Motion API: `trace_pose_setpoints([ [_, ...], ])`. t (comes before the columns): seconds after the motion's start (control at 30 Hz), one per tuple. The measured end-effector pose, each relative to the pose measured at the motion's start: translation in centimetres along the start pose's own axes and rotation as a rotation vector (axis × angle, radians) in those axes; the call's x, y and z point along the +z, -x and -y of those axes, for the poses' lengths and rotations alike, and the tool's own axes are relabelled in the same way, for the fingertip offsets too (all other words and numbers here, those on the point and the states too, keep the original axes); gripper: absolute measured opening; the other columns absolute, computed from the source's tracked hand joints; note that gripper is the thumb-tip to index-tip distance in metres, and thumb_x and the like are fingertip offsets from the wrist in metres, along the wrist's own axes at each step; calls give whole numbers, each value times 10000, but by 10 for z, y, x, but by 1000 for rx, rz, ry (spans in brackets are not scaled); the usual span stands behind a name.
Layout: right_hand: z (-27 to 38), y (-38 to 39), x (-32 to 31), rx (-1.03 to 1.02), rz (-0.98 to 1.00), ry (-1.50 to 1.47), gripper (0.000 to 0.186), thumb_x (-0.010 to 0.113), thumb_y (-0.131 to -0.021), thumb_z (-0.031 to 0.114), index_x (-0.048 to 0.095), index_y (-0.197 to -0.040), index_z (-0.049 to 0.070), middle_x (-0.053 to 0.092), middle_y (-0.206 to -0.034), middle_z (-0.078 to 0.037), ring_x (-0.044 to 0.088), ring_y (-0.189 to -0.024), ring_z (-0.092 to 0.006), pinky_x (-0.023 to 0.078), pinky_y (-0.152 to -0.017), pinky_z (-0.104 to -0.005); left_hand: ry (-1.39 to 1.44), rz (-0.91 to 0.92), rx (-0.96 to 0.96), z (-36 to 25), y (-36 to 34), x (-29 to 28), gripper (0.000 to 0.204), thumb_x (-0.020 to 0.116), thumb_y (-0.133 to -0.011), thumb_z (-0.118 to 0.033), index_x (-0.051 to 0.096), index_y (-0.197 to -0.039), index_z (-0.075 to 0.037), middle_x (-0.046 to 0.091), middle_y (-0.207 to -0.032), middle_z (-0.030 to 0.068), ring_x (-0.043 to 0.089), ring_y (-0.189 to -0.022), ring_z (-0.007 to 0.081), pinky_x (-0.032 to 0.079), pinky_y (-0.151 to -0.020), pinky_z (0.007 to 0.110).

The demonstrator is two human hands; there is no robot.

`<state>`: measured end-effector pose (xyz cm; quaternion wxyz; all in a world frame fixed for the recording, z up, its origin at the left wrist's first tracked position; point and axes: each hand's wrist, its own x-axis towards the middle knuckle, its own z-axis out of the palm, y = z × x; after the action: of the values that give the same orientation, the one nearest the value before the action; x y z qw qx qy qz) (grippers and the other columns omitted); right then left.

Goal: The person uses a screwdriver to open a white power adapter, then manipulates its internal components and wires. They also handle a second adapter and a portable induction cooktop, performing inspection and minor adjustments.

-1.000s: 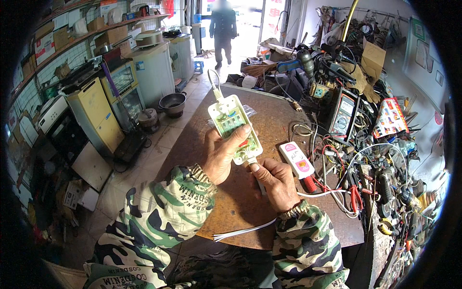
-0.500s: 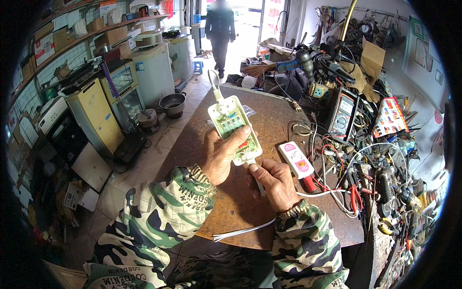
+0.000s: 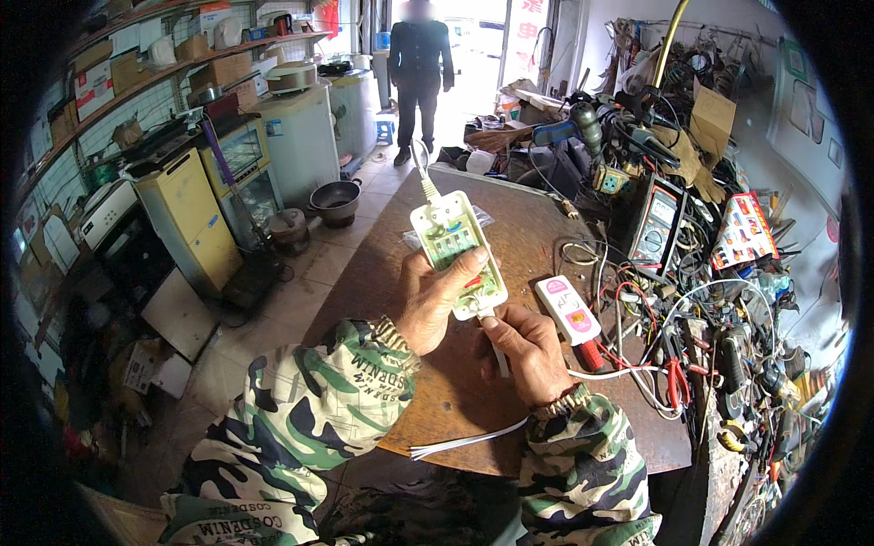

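My left hand (image 3: 435,305) is closed around a cream plastic case (image 3: 496,296) that lies open, its thumb across the green circuit board (image 3: 449,244) inside. A pale cable (image 3: 430,189) leaves the far end of the case through a ribbed sleeve. At the near end, my right hand (image 3: 530,355) pinches a white cable (image 3: 503,362) between thumb and fingers, right beside the case. The fingers below are partly hidden. Close to my right hand, a white case with pink labels (image 3: 564,309) rests on the table, a red clip (image 3: 590,353) at its near end.
Brown table (image 3: 382,273) under my hands; loose white wires (image 3: 464,443) lie near its front edge. On the right stand a multimeter (image 3: 657,226) and a heap of cables and tools (image 3: 728,364). A person (image 3: 421,77) stands by the doorway. A dark basin (image 3: 335,202) sits on the floor.
The person at the doorway has come a little nearer. My view has shifted slightly; both hands keep the same hold on the case and the cable.
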<state>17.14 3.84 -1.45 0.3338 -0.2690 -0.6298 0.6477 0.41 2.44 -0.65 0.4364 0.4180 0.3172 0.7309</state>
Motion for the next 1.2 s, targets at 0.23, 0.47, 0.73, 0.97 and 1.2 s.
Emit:
trace_pose_setpoints([
  [0.23,4,2,2,13,17,-41,228,564,-1016,203,634,-1057,-11,613,-782,-12,551,-627,-95,440,-552,-257,-4,5,-8,-2,1,1,231,712,-937,-225,658,-1055,-33,710,-959,81,701,-816,159,599,-721,315],
  [0.47,9,4,3,32,8,-21,237,569,-1015,212,636,-1069,-9,605,-773,-5,548,-625,-84,433,-543,-247,9,16,-6,-1,0,1,236,715,-935,-227,656,-1058,-35,710,-958,85,703,-822,162,601,-721,317],
  [0.73,5,3,1,6,7,-24,224,581,-1015,214,646,-1041,2,576,-756,18,500,-633,-71,401,-551,-245,10,12,-13,-1,1,0,243,712,-938,-226,650,-1076,-36,712,-966,92,708,-836,174,604,-734,328],
  [0.97,1,3,3,-85,-13,16,226,593,-1018,216,633,-939,8,543,-730,33,460,-664,-74,371,-598,-251,17,3,-1,-1,1,-1,215,693,-950,-194,644,-1098,-46,712,-981,98,712,-852,181,607,-744,331],
  [1.2,3,4,3,-78,-21,72,248,600,-1016,231,631,-908,9,560,-726,24,476,-670,-82,386,-605,-263,23,-6,-15,-3,1,1,211,689,-951,-181,634,-1104,-46,709,-985,99,711,-849,181,612,-730,328],
])
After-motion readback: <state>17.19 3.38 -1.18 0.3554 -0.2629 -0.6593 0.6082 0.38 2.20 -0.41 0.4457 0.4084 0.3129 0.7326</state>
